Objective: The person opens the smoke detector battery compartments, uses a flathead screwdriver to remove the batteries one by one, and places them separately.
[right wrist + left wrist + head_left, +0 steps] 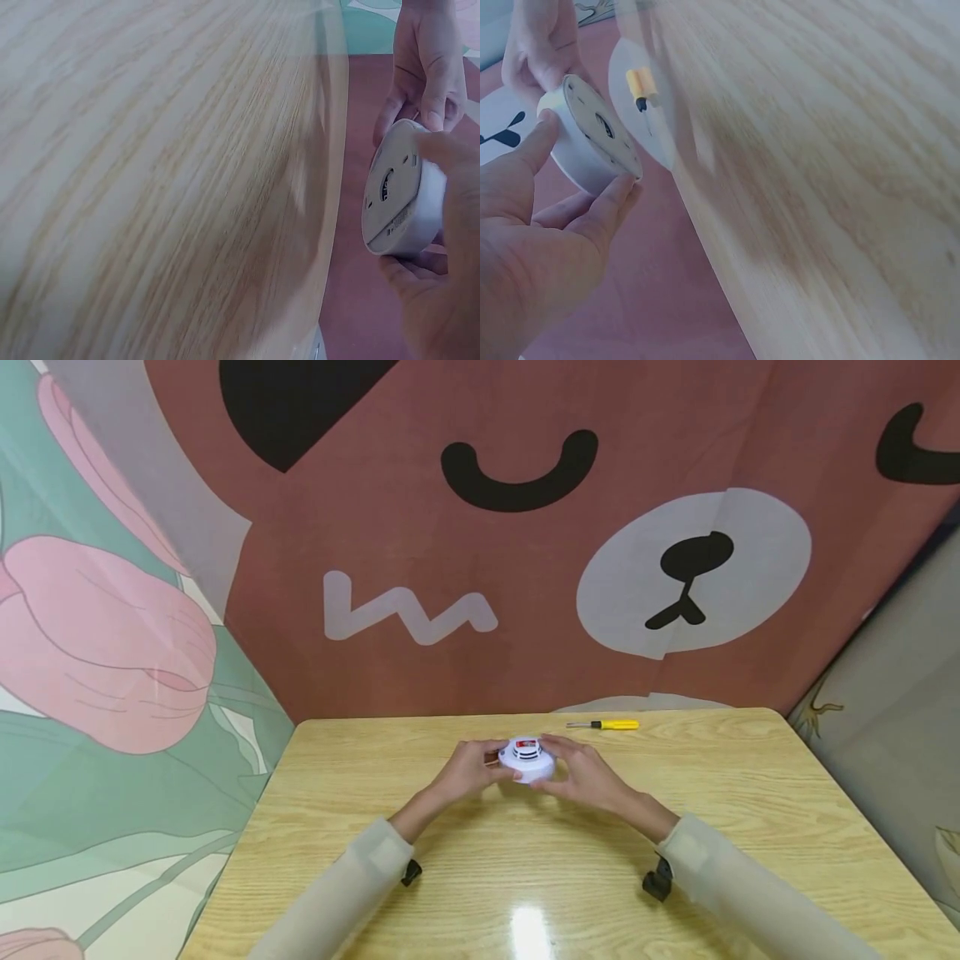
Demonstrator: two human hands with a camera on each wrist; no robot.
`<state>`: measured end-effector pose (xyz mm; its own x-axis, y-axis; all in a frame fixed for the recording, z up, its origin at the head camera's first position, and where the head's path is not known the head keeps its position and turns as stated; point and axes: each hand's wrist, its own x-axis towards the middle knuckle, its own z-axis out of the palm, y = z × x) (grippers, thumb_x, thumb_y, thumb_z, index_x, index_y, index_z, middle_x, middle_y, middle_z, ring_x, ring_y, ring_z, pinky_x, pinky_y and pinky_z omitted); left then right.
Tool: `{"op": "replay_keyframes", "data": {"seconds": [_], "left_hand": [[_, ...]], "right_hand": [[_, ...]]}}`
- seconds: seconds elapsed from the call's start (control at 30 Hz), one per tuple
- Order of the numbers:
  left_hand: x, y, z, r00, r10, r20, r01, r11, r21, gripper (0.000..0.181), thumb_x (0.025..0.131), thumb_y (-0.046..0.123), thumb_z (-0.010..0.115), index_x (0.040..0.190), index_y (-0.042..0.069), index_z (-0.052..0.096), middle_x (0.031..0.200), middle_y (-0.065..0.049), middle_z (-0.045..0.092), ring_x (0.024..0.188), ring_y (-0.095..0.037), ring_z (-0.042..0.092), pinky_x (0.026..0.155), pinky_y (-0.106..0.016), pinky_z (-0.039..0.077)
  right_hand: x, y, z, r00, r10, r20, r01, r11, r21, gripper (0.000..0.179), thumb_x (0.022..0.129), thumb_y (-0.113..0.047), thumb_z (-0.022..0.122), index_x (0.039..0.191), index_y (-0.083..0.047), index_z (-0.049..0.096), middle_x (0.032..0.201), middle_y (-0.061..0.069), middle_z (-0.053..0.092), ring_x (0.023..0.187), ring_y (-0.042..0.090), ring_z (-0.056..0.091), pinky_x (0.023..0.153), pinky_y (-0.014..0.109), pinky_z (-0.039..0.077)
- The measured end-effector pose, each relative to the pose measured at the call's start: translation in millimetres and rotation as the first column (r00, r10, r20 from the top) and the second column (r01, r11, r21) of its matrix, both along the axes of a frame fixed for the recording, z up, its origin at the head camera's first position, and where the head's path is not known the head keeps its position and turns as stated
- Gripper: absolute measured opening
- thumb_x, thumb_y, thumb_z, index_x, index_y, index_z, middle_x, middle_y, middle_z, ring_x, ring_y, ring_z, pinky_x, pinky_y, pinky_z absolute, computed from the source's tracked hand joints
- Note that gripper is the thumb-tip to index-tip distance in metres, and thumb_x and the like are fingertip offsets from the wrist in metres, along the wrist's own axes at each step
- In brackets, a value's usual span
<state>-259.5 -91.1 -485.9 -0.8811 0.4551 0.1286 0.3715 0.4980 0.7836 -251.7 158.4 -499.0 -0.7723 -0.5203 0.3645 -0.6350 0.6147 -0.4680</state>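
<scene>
The head view is bright, with 1 hard white glare patch [530,930] on the tabletop [465,893], on the near side of the white round device [527,770]. The 2 wrist views look dimmer, hazy and low in contrast; soft brown shadow tints the tabletop beside the device. Near it, the screwdriver [639,91] appears ghosted in the left wrist view.

No readable text
Red label [528,744] on the white disc-shaped device [527,771], underside markings [388,184]: too small or blurred.
</scene>
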Motion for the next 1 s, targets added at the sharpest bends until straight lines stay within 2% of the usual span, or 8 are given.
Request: {"op": "replay_keyframes", "data": {"seconds": [0.13,0.27,0.4,0.57,0.7,0.9,1.0], "left_hand": [[1.7,-0.6,2.7,0.999,0.010,0.050,-0.012,1.000,0.020,0.055,0.091,0.020,0.086,0.138,-0.003,0.067,0.131,-0.020,0.072,0.117,-0.029,0.073,0.091,-0.026,0.062],[2.6,-1.8,2.3,0.995,0.014,0.099,-0.019,0.998,0.052,0.052,0.095,0.021,0.082,0.138,-0.005,0.066,0.132,-0.023,0.071,0.117,-0.030,0.073,0.091,-0.027,0.062],[3.7,-2.5,2.6,0.994,0.008,0.111,-0.014,0.998,0.061,0.051,0.101,0.024,0.076,0.140,-0.006,0.064,0.132,-0.023,0.070,0.116,-0.029,0.073,0.089,-0.027,0.063],[5.9,-2.9,5.0,0.997,-0.001,0.071,-0.003,0.998,0.056,0.050,0.103,0.025,0.073,0.141,-0.007,0.063,0.134,-0.025,0.069,0.120,-0.031,0.071,0.092,-0.028,0.062],[7.5,-3.0,5.5,0.997,-0.014,0.072,0.008,0.996,0.087,0.054,0.101,0.019,0.076,0.145,-0.008,0.058,0.143,-0.026,0.063,0.128,-0.035,0.066,0.096,-0.029,0.060],[8.2,-0.3,6.3,0.997,-0.043,-0.069,0.047,0.998,0.044,0.049,0.098,0.008,0.077,0.141,-0.008,0.062,0.137,-0.025,0.067,0.124,-0.034,0.068,0.098,-0.031,0.060],[8.6,0.7,6.2,0.994,-0.041,-0.097,0.045,0.998,0.035,0.042,0.099,0.008,0.076,0.137,-0.006,0.066,0.131,-0.022,0.071,0.120,-0.032,0.071,0.097,-0.032,0.061]], "right_hand": [[1.9,1.3,-0.5,0.999,0.013,-0.036,-0.012,1.000,0.016,0.076,0.083,-0.023,0.094,0.142,0.009,0.060,0.146,0.030,0.058,0.132,0.047,0.060,0.108,0.053,0.052],[2.7,2.0,-0.8,0.997,0.025,-0.069,-0.024,1.000,0.011,0.066,0.088,-0.013,0.089,0.142,0.011,0.059,0.143,0.032,0.060,0.120,0.043,0.069,0.100,0.047,0.058],[4.2,1.5,0.2,0.998,0.013,-0.069,-0.013,1.000,-0.007,0.060,0.093,-0.012,0.083,0.143,0.010,0.058,0.139,0.031,0.064,0.111,0.038,0.074,0.093,0.043,0.063],[4.1,0.3,-0.4,1.000,0.024,-0.020,-0.026,0.998,-0.066,0.057,0.097,-0.012,0.079,0.143,0.012,0.057,0.135,0.029,0.067,0.110,0.036,0.075,0.089,0.041,0.064],[3.9,0.1,0.3,0.999,0.018,0.045,-0.014,0.995,-0.097,0.054,0.099,-0.014,0.077,0.143,0.012,0.058,0.133,0.027,0.069,0.110,0.033,0.075,0.088,0.036,0.065],[3.9,-0.3,3.0,0.995,0.013,0.098,-0.001,0.992,-0.126,0.052,0.102,-0.024,0.074,0.143,0.005,0.061,0.127,0.020,0.073,0.103,0.022,0.076,0.084,0.029,0.064],[3.8,-0.6,2.1,0.993,0.014,0.120,0.004,0.989,-0.145,0.050,0.103,-0.027,0.073,0.142,0.002,0.063,0.122,0.016,0.076,0.099,0.017,0.076,0.081,0.026,0.064]]}}
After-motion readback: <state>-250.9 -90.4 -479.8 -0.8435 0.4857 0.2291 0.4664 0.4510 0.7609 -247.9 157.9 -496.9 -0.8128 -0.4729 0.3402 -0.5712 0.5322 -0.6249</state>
